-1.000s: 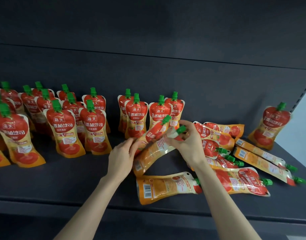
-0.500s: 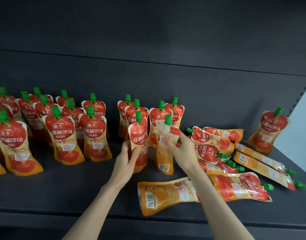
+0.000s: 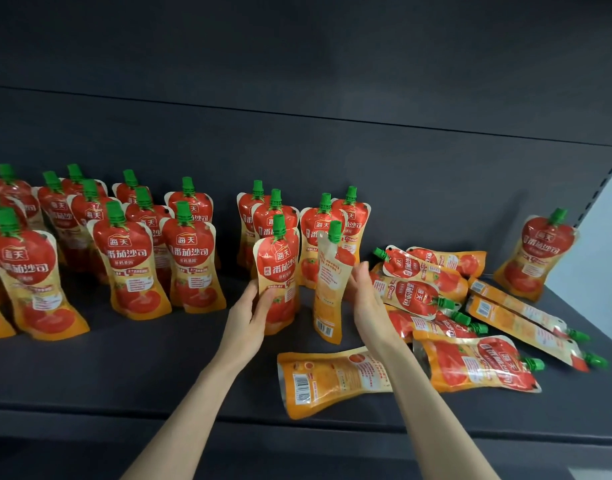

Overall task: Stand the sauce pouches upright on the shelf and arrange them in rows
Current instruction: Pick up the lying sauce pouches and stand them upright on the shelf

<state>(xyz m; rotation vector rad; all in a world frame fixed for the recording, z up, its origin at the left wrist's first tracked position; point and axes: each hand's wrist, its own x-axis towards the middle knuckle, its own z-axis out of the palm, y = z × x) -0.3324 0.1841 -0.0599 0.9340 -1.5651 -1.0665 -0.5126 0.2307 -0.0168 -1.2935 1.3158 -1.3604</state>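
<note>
The left hand (image 3: 249, 317) curls its fingers round a red pouch (image 3: 278, 271) standing on the shelf (image 3: 124, 368). The right hand (image 3: 367, 299) touches the backward pouch (image 3: 329, 289) beside it with straight fingers. Push both bottoms flat, turn that one round, then let go slowly.

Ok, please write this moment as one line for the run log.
left hand: grips front-facing pouch, upright | right hand: open beside back-facing pouch, upright | lying pouches: heap at right
</note>
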